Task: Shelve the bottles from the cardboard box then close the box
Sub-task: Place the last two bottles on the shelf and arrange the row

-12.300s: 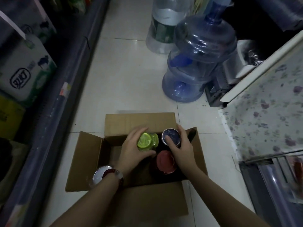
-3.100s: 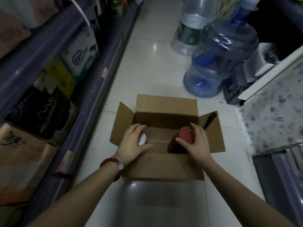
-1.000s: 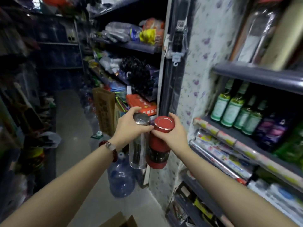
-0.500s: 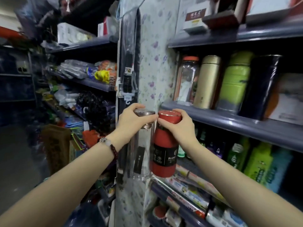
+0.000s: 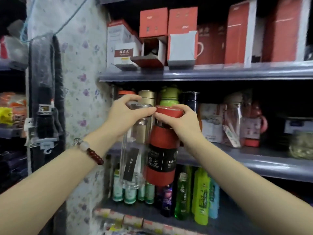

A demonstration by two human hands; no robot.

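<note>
Both hands are raised at centre frame in front of the shelving, each carrying a bottle by its top. The left hand [image 5: 122,114] grips the metal-lidded cap of a clear glass bottle [image 5: 133,150], fingers curled over the lid; a dark tag hangs against the glass body. The right hand [image 5: 177,121] grips the red lid of a red bottle [image 5: 160,160] with a black label band. The two bottles hang upright and side by side, lids nearly touching, bodies just beside each other, in front of the middle shelf [image 5: 254,160] and not yet resting on it. On that shelf, behind the hands, stand a gold flask [image 5: 147,96], a green bottle [image 5: 169,94] and a dark blue flask [image 5: 189,99]; further right are clear packaged bottles. The upper shelf [image 5: 203,72] carries red and white cartons; the lower level at bottom centre holds small green and blue bottles. The cardboard box is out of view. Step in hand, by my reading: carrying this pair to the shelf, placement pending. Next move calls for lifting the bases clear of the shelf lip, finding open room ahead of or beside the standing flasks, setting each down upright without knocking the row, then letting go. Room at the left end looks tight. Box closing remains.
</note>
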